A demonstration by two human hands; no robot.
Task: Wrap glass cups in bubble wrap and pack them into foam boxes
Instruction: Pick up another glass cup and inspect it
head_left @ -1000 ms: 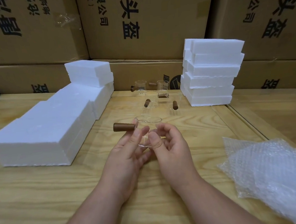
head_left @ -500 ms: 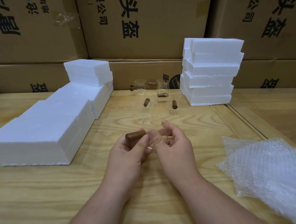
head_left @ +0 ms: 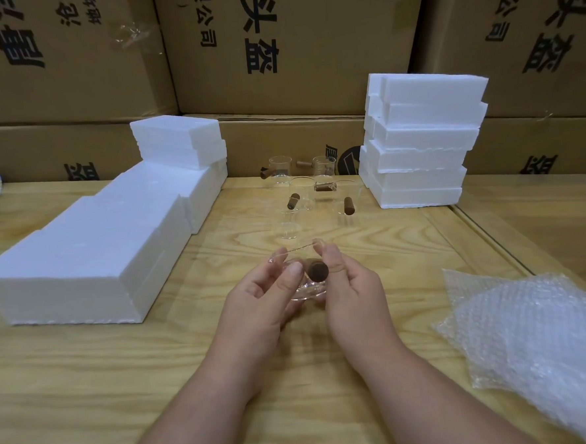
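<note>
Two bare hands meet above a pale wooden desk, sharing one clear glass cup with a short brown wooden handle. The left hand cradles the cup from the left, its fingers curled round the glass wall. The right hand pinches the rim from the right, thumb and forefinger closed on the thin edge. The cup is tilted, and the round end of its handle points toward the viewer. It sits between the two hands, lifted clear of the desk.

Farther back, a small cluster of more clear glass cups with brown handles stands on the desk, near the wall of cartons. To the left lies a long row of white rectangular foam boxes, closed, with two more stacked at the far end. To the right rises a taller stack of white foam boxes, edges slightly rough; what is inside any of them cannot be seen.

At the near right, a crumpled heap of transparent bubble wrap rests on the desk, its surface dimpled. Large brown cardboard cartons printed with black characters fill the background.
</note>
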